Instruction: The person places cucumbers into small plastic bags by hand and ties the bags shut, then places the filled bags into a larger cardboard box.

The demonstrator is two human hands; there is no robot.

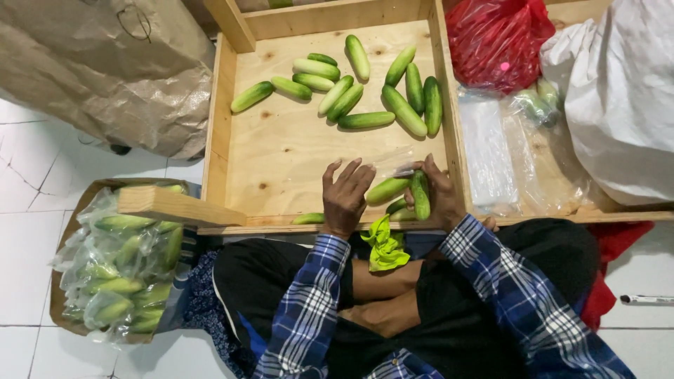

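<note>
Holding a few cucumbers (420,194) gathered under its curled fingers, the right hand (439,195) keeps them together at the tray's (281,151) near edge; just beside, the left hand (345,196) rests spread and empty (more cucumbers lie well beyond).

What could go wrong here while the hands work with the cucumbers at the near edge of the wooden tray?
The cucumbers under the right hand lie against the tray's low near rim, so one might roll off. The thin clear bag by that hand could tear. The left hand holds nothing.
</note>
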